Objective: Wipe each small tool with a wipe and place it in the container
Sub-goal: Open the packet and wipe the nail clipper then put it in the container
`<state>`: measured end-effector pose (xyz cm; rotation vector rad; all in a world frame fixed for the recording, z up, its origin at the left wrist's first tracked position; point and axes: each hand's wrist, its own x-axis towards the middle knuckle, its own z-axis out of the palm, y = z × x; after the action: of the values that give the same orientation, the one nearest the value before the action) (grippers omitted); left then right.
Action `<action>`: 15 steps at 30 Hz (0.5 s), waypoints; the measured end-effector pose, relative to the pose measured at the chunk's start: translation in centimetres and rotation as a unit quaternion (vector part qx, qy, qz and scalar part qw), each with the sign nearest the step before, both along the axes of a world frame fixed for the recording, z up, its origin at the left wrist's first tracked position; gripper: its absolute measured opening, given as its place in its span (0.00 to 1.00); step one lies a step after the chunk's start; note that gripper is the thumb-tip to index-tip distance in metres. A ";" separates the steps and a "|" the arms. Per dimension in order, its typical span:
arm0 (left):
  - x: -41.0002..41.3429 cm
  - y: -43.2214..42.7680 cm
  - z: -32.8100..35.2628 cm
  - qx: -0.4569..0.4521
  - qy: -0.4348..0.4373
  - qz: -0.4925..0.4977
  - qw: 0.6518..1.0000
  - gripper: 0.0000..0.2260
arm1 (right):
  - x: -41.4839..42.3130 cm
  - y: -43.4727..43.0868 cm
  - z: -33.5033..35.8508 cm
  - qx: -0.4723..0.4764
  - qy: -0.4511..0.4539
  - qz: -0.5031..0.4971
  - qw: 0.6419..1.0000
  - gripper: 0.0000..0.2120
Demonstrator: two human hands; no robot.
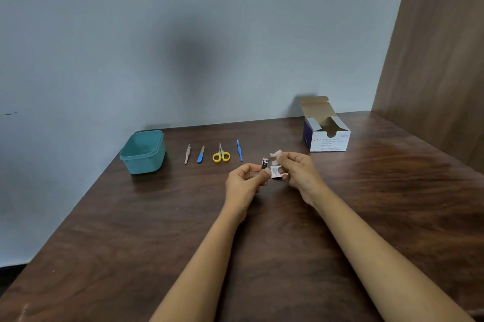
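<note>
Fingers of left hand [245,181] pinch the nail clipper [265,162] — right hand [301,175] holds the wipe [276,152] against it.

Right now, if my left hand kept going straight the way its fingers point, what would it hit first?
Probably the wipe packet pinched in your right hand. Your left hand, holding the small metal tool, points across at it, and its thumb looks nearly against the packet, though depth is unclear.
</note>
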<state>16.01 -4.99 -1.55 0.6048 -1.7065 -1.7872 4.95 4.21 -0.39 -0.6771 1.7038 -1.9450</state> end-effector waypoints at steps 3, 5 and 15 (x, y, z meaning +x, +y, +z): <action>0.0 0.1 -0.1 -0.035 -0.025 -0.011 0.999 0.04 | 0.0 0.1 0.5 -0.049 -0.097 -0.009 0.994 0.05; 0.0 0.2 -0.2 -0.044 -0.030 -0.013 0.999 0.07 | 0.0 0.2 0.6 -0.070 -0.140 0.000 0.988 0.03; -0.1 0.2 -0.3 -0.055 -0.036 0.006 0.998 0.07 | -0.2 0.7 0.5 -0.047 -0.223 0.041 0.973 0.04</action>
<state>15.95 -4.80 -1.82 0.6373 -1.8330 -1.6698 4.74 4.92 0.15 -0.3010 1.2962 -1.9462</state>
